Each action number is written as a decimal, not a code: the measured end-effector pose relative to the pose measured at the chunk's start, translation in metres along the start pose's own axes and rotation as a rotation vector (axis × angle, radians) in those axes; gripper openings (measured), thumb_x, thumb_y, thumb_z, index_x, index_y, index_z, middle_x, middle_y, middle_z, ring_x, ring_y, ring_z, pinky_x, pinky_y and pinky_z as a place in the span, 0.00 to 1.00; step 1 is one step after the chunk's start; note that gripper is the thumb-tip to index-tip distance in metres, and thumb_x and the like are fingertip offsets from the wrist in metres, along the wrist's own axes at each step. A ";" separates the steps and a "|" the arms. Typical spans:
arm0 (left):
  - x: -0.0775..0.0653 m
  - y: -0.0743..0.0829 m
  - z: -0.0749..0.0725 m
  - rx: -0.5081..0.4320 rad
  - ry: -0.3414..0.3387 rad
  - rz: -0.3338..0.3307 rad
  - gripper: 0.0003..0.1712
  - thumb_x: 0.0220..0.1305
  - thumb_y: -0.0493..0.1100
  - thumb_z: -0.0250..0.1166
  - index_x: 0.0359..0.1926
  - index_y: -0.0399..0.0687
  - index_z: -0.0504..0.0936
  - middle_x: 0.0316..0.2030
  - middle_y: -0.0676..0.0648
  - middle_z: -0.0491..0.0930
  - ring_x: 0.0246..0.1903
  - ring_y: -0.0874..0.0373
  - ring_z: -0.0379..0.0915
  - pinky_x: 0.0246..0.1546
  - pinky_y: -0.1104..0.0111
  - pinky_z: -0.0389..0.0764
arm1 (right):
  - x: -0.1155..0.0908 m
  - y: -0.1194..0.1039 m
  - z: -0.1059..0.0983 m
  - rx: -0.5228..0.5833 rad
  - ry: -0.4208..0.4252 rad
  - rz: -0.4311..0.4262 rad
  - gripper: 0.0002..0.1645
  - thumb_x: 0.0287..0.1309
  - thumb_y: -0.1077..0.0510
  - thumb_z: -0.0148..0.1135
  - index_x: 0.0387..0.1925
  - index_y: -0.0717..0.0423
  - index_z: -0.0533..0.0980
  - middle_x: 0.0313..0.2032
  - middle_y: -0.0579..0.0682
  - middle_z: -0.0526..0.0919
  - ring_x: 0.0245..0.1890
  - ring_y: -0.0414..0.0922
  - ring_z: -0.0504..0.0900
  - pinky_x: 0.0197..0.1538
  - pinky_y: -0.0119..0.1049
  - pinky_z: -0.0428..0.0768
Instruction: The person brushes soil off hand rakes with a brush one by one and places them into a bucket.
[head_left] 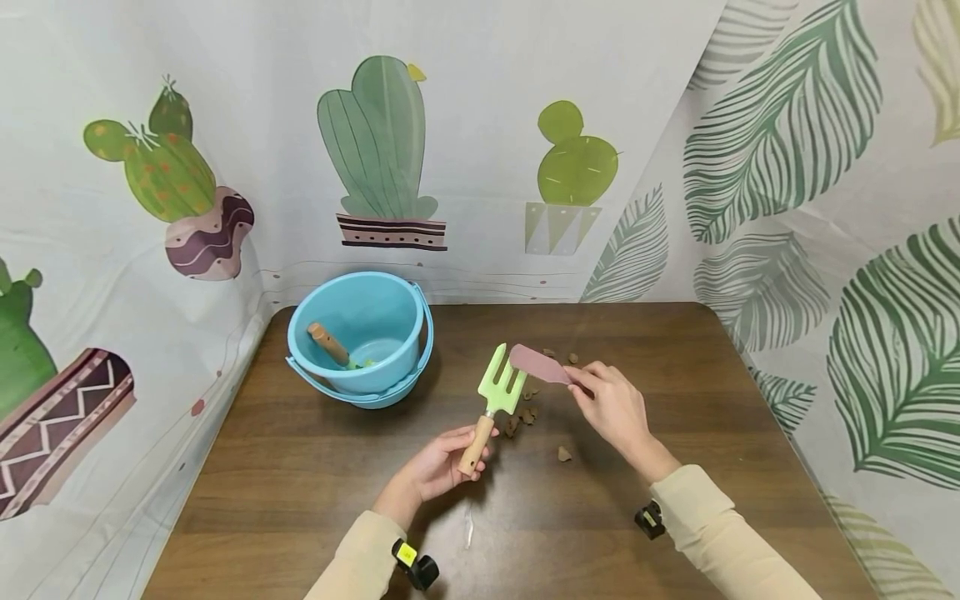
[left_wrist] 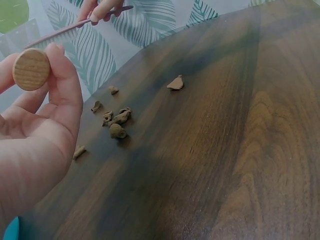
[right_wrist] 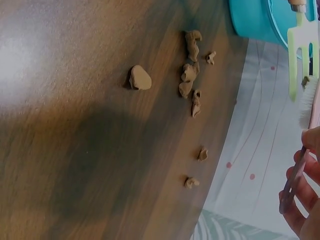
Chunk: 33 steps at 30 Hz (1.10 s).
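Observation:
My left hand (head_left: 447,463) grips the wooden handle of a small green garden fork (head_left: 501,385), its tines pointing up and away. In the left wrist view only the round end of the handle (left_wrist: 31,69) shows between thumb and fingers. With my right hand (head_left: 611,408) I hold a pink brush (head_left: 538,364) by its handle. White bristles (right_wrist: 307,102) face the fork's tines in the right wrist view, and a brown crumb (right_wrist: 305,81) sits where they meet. Below, brown clumps (right_wrist: 188,75) of what looks like dirt or clay lie on the table.
A light-blue bucket (head_left: 356,367) stands at the back left, its handle hanging down at the front. Inside leans another wooden-handled tool (head_left: 327,343) with a green end. A flat brown piece (right_wrist: 140,78) lies apart from the clumps on the brown table (head_left: 675,358). Printed cloth hangs behind.

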<state>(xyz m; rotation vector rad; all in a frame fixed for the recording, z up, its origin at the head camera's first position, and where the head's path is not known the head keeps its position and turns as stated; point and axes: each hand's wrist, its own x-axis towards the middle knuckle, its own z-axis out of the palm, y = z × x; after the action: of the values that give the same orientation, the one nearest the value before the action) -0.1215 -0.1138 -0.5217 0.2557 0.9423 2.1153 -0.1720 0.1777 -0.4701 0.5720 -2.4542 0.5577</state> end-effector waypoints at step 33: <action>-0.003 -0.001 -0.002 0.030 0.030 0.012 0.18 0.71 0.41 0.39 0.55 0.46 0.70 0.35 0.50 0.76 0.30 0.62 0.75 0.33 0.72 0.75 | -0.006 0.015 -0.012 -0.021 0.010 0.066 0.17 0.44 0.59 0.69 0.42 0.48 0.83 0.30 0.44 0.80 0.27 0.43 0.76 0.22 0.39 0.72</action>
<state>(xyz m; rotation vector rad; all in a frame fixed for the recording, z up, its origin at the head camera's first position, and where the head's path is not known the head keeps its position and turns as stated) -0.1203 -0.1169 -0.5234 0.2456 0.9935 2.1228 -0.1705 0.1976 -0.4686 0.4806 -2.4737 0.5591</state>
